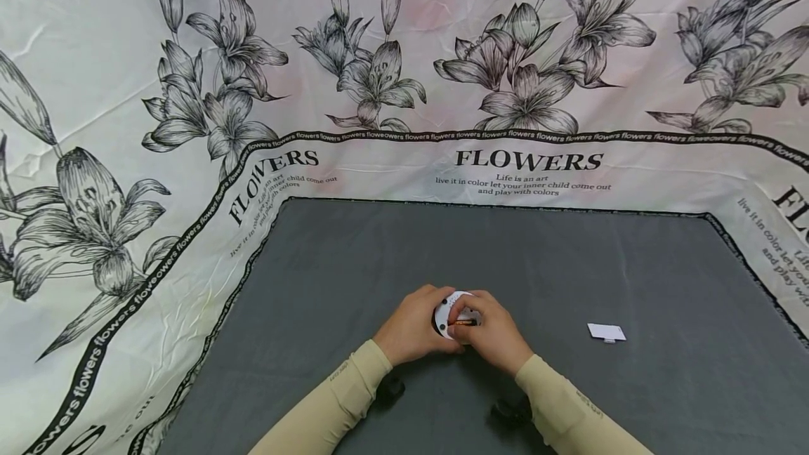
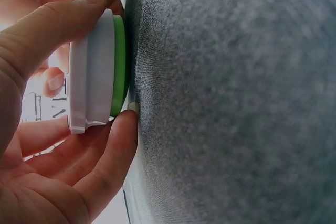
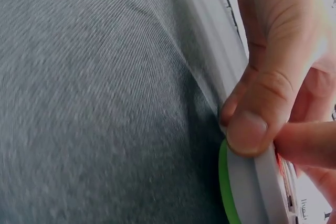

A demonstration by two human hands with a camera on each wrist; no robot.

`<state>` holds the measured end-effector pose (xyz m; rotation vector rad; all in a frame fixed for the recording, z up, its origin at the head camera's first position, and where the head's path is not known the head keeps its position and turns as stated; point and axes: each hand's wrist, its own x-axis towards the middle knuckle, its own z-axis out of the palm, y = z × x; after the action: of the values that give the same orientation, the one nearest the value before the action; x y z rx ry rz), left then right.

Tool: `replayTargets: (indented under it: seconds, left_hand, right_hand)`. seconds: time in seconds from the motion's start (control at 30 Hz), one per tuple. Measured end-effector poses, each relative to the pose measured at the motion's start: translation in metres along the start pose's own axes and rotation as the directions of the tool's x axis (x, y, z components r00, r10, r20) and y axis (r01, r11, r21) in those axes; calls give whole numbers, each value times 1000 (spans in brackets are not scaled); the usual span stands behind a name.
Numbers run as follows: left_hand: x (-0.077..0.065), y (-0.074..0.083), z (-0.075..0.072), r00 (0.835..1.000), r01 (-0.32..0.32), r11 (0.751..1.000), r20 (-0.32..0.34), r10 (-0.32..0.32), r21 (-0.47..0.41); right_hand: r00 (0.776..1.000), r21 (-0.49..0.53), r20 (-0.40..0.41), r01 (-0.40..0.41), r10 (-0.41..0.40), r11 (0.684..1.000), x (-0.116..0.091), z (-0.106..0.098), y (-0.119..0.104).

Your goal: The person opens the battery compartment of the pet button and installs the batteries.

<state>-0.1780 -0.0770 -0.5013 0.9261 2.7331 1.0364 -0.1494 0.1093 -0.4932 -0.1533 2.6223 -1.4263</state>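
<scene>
While the left hand [image 1: 411, 325] grips a round white device [image 2: 92, 77] with a green base [image 2: 119, 66] by its rim, roughly mid-counter [image 1: 518, 251], the right hand [image 1: 496, 335] looks to be pinching a small orange-and-black piece [image 1: 466, 322] at its face. Pinch is tiny, so that piece could pop loose; lopsided pressure could tip the device. White tabbed card [image 1: 607, 331] lies loose toward 3 o'clock, where a stray sleeve [image 1: 569, 399] could knock it.

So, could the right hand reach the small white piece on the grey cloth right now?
Likely yes: only grey cloth shows between the right hand and the white piece, though that hand is occupied at the round device.
</scene>
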Motion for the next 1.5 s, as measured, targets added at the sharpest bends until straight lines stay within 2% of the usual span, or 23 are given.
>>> replayTargets:
  seconds: [0.33, 0.53, 0.63, 0.73, 0.83, 0.9, 1.03, 1.2, 1.37, 1.5]
  left_hand:
    - [0, 2, -1, 1000, -6, 1000, -2, 6, 21]
    - [-1, 2, -2, 1000, -8, 1000, -2, 8, 10]
    - [-1, 3, -2, 1000, 0, 1000, 8, 0, 1]
    - [-1, 3, -2, 1000, 17, 1000, 21, -17, -4]
    - [0, 3, -2, 999, 37, 999, 20, -37, -12]
    - [1, 3, -1, 999, 49, 999, 19, -48, -16]
    - [0, 4, -2, 998, 64, 998, 24, -64, -20]
    - [0, 4, -2, 998, 61, 998, 17, -61, -14]
    - [2, 5, -1, 998, 59, 998, 17, -59, -22]
    - [2, 6, 2, 997, 75, 997, 26, -74, -29]
  right_hand:
    - [999, 17, -37, -27, 28, 1000, 3, 4, 0]
    - [998, 48, -23, -51, 52, 998, 2, 0, 2]
    - [999, 105, -2, -40, 40, 994, 1, -9, 5]
    - [1000, 114, -9, 13, -12, 993, -1, -23, 9]
    - [996, 29, -65, 68, -66, 997, -6, -43, 16]
    - [990, -52, -119, 69, -74, 996, -10, -59, 23]
    - [979, -184, -200, -7, -31, 983, -25, -98, 41]
    - [960, -292, -275, -135, 52, 947, -46, -138, 68]
    - [929, -337, -342, -260, 139, 905, -58, -160, 88]
    - [917, -356, -343, -329, 205, 875, -61, -168, 97]
